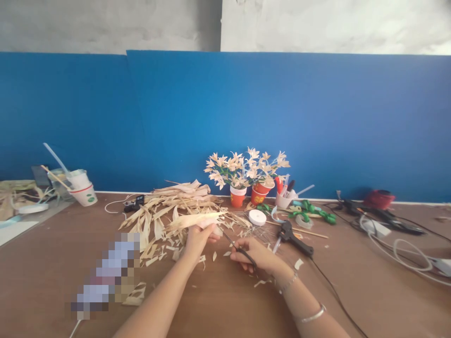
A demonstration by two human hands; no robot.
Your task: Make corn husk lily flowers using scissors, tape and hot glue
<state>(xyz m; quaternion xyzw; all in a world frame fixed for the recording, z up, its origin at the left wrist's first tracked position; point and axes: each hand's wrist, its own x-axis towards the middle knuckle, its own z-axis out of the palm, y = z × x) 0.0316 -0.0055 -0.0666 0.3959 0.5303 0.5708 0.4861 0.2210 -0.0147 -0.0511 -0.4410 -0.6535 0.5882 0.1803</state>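
Left hand (201,238): closed, fingers and thumb pinching a pale corn husk (192,221). Husk lies over the front edge of the husk pile (183,199), center of the worktop (214,300). Its long axis runs roughly left to right, slightly tilted; tapered tip points right and a little away from the wearer, wider part to the left.

Right hand (252,254): curled round the dark handles of the scissors (230,240). Scissors' long axis slants; blades point forward and left, toward the left hand, tips near the husk's right end. Whether blades touch husk, or how far they are spread: cannot tell.

Small husk scraps (214,256) scattered between and around both hands. Black glue gun (295,239) just right of the right hand, nozzle to the left, cord trailing toward the wearer. White roll (257,217) beyond the hands; behind it, husk flowers (236,164) in red paper cups (237,197).
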